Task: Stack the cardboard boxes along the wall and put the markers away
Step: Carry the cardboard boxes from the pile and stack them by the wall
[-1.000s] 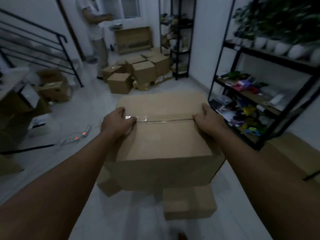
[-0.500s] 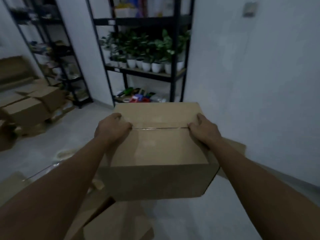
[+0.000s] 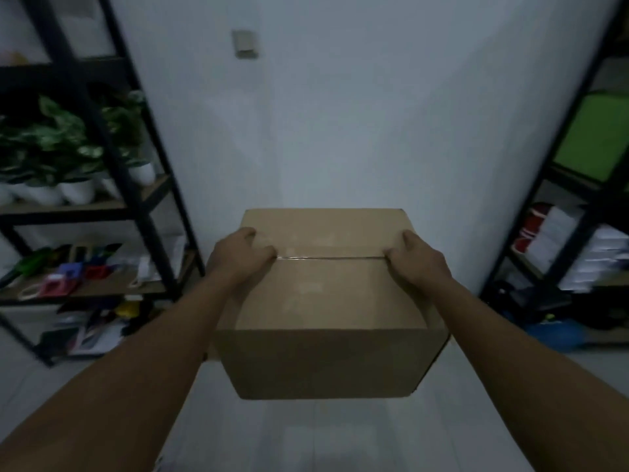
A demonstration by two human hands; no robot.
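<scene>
A closed cardboard box [image 3: 326, 301] is held in the air in front of a person, carried between two bare hands. A strip of clear tape [image 3: 328, 257] runs across its top, sealing the seam from one hand to the other. The left hand [image 3: 240, 255] grips the box's left edge and the right hand [image 3: 417, 258] grips its right edge; each has its thumb on top near an end of the tape, with the fingers curled over the side and mostly out of sight. Both forearms reach forward from the bottom corners of the view.

Beyond the hands stands a plain pale wall [image 3: 340, 131], with a small switch plate [image 3: 245, 44] high on it. Below the held box is bare light floor [image 3: 323, 434]. To the left of the left hand is a black metal shelf rack [image 3: 115, 158] with potted plants [image 3: 64, 141] in white pots above and colourful clutter below. To the right of the right hand is a second black rack [image 3: 585, 185] holding a green panel [image 3: 599, 137] and stacked white papers.

The task looks to be at an early or middle stage: this box is not yet set down, and no stacked boxes show against the wall here. No markers can be picked out, so that part appears still to do.

No brand, label or readable writing shows on the box or elsewhere; the light is dim.
</scene>
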